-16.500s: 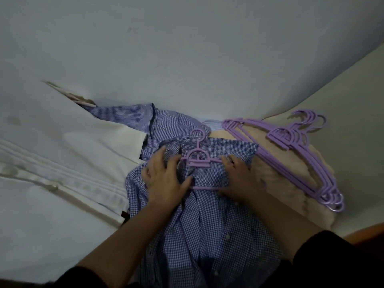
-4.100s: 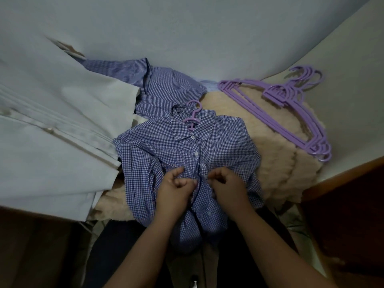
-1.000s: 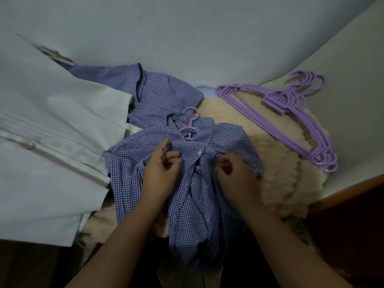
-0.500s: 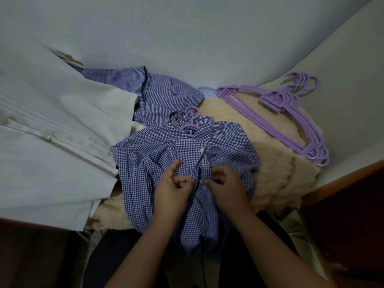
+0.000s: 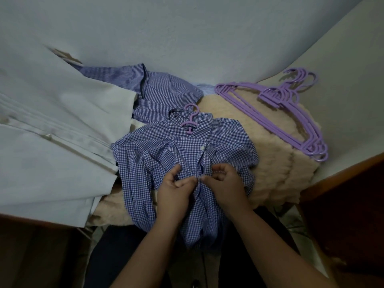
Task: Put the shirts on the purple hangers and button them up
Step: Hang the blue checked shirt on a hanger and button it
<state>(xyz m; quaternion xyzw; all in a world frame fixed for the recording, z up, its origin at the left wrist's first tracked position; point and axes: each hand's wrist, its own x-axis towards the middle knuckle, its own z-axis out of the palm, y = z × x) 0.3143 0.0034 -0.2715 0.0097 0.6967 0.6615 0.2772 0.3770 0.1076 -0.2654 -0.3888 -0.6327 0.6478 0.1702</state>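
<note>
At the far left, the large white button-front garment [image 5: 52,142] drapes over the left edge of the cream fleecy cushion [image 5: 276,167]; leave it alone, and the same for the blue fine-striped shirt [image 5: 158,90] bunched at the cushion's back edge against the wall. Your work is the blue-and-white gingham shirt [image 5: 166,150], lying face up at the middle of the cushion with its tail spilling over the front edge towards your lap, and with the hook of the purple plastic hanger [image 5: 190,121] poking out of its collar. One white button [image 5: 202,148] below the collar looks fastened. Your left hand [image 5: 174,191] pinches one edge of the placket between thumb and curled fingers, and your right hand [image 5: 226,183] pinches the opposite edge, the two nearly touching. Whether the button itself is between your fingertips cannot be told. Keep both edges taut and level, tilt the button edge-on, and push it through the hole instead of dragging the cloth. The stack of spare purple hangers [image 5: 276,113] waits at the cushion's right back corner.
</note>
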